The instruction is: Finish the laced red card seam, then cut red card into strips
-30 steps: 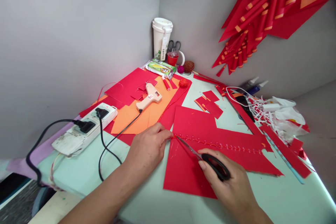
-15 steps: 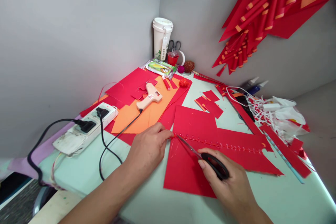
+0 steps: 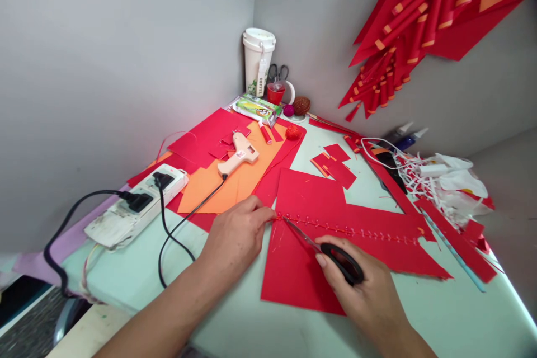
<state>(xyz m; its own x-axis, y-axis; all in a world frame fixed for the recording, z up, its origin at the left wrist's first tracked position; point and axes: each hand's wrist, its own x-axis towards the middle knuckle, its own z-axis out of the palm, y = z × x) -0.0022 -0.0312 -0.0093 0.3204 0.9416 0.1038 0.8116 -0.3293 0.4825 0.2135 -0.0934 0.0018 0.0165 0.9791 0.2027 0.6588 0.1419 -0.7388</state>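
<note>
Two bare hands work over a red string [image 3: 327, 227] that lies across red paper [image 3: 308, 274]. Thumb and forefinger of the left hand [image 3: 238, 232] are pinched together on the string's left end. Fingers of the right hand [image 3: 369, 285] are clamped around the black handles of the scissors [image 3: 342, 263], whose blades reach left to the string, tips near the left fingertips; whether they touch it, I cannot tell. From there the string runs right, with small loops along it. Beyond the left hand, a glue gun [image 3: 237, 156] rests on orange paper [image 3: 210, 196], with a power strip [image 3: 138, 207] farther left. Small red pieces [image 3: 338, 169] lie beyond the red paper, and a lidded cup [image 3: 255, 64] stands in the far corner.
</note>
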